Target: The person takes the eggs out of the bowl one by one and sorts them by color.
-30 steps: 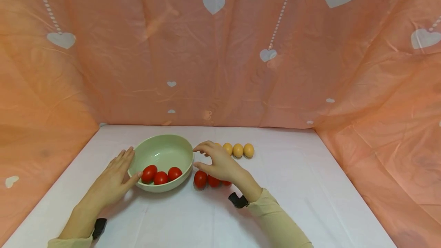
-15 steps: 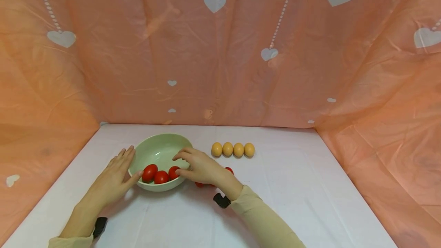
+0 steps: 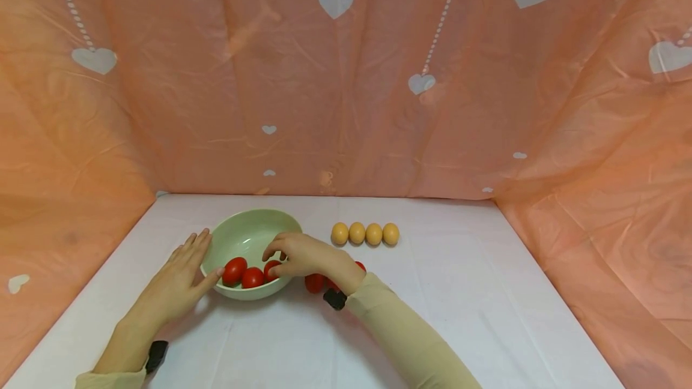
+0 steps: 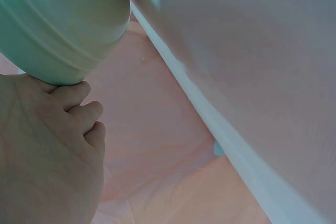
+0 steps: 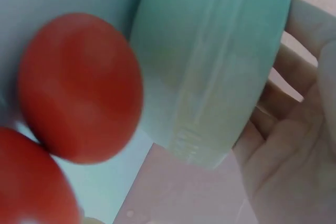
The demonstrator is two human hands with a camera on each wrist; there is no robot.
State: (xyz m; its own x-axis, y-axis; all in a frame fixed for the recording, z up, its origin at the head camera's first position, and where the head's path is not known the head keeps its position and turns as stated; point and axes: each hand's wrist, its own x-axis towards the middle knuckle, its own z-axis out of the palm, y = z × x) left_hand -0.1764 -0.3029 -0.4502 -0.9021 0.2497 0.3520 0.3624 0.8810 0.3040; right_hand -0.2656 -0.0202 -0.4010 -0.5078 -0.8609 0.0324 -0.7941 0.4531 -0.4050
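A pale green bowl (image 3: 251,218) holds red tomatoes: the left one (image 3: 235,271), the middle one (image 3: 252,278) and the right one (image 3: 270,269), partly covered by my right hand (image 3: 303,255). That hand reaches over the bowl's right rim, fingers bent loosely above the right tomato and thumb overlapping it. The right wrist view shows the hand across the rim, fingertips hidden behind the bowl wall (image 5: 210,66). My left hand (image 3: 170,288) lies against the bowl's left side, fingers extended and thumb at the rim near the left tomato. In the left wrist view its fingers (image 4: 73,95) touch the bowl's outside.
More red tomatoes (image 3: 315,283) lie right of the bowl, partly under my right forearm. Behind them stands a row of several yellow egg-shaped things (image 3: 357,233). The white-covered table (image 3: 281,347) is enclosed by orange sheeting (image 3: 346,107) with white hearts.
My right hand has moved left from beside the bowl to over its right rim, at the right tomato. The yellow row shows fully now. The left hand and bowl stay in place.
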